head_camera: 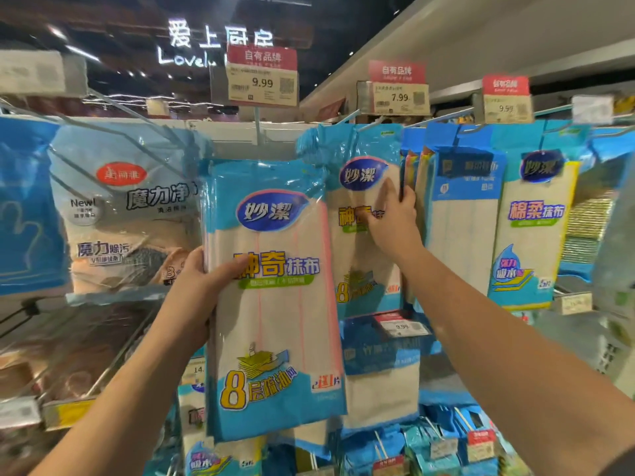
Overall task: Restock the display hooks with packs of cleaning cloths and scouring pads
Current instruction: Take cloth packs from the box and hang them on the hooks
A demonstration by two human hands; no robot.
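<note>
My left hand (pixel 199 290) grips the left edge of a stack of blue-and-white cleaning cloth packs (pixel 275 304), held upright in front of the display, thumb across the front. Its top sits just below a bare hook (pixel 257 128) under the 9.99 price tag (pixel 263 84). My right hand (pixel 391 218) rests on the right side of an identical pack (pixel 357 235) hanging on the neighbouring hook, fingers curled round its right edge against the colourful packs behind.
A scouring pad pack (pixel 127 214) hangs at left on long wire hooks. Further cloth packs (pixel 532 228) hang at right under the 7.99 tag (pixel 400 96). More packs (pixel 381 365) and price tags fill the rows below.
</note>
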